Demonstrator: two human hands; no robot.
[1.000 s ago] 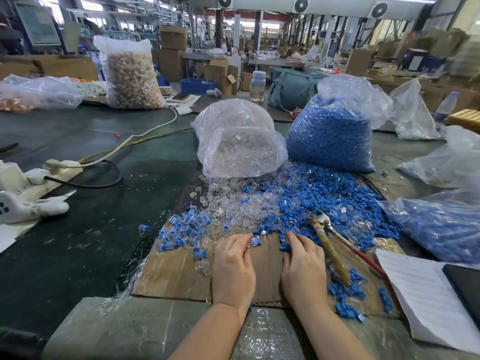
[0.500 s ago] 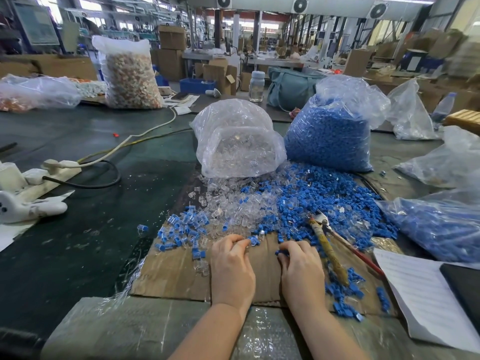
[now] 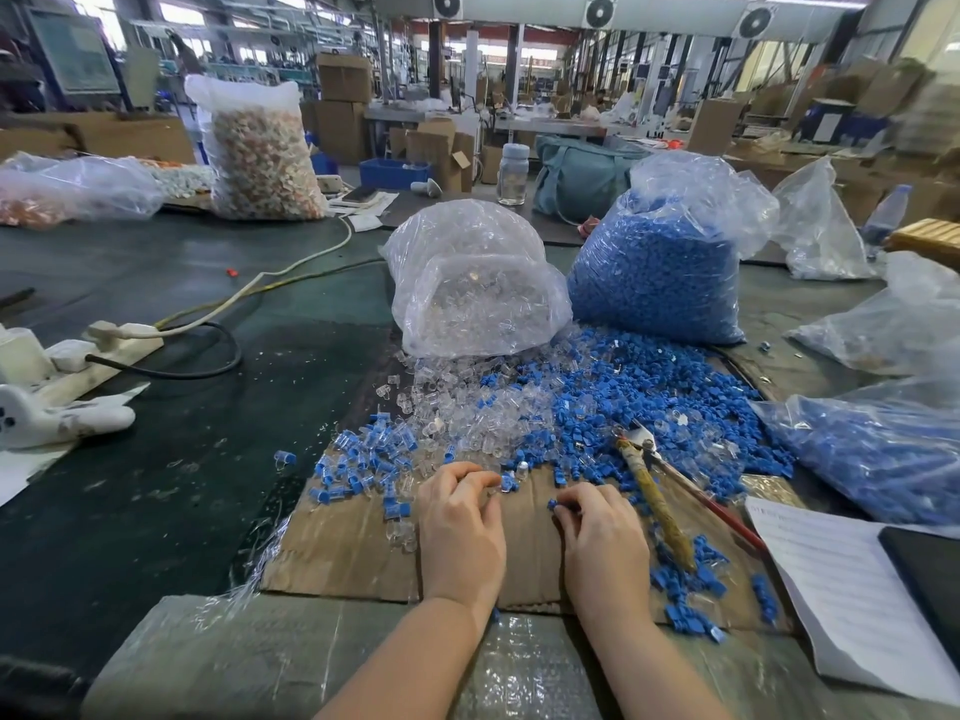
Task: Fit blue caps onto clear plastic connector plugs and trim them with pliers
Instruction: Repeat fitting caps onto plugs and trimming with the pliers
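Resting on cardboard sheet [image 3: 353, 543]: left hand [image 3: 460, 532], fingers curled, pinching clear plug [image 3: 493, 492]; right hand [image 3: 605, 543] pinching blue cap [image 3: 554, 505]. Pliers [image 3: 655, 491] lying just right, beside loose caps.

**Bench surface**

Dark green workbench [image 3: 156, 511]. Cardboard sheet [image 3: 343, 553] at near edge, centre. Power strip [image 3: 109, 345] at left edge. Bag of clear plugs [image 3: 478, 298] and bag of blue caps [image 3: 660, 272] mid-bench. White paper [image 3: 852, 605] near-right corner.

Curled fingers [image 3: 480, 480] of the left hand [image 3: 460, 532] hide whatever they pinch; the right hand [image 3: 605, 543] covers all but a blue cap's [image 3: 552, 505] tip.
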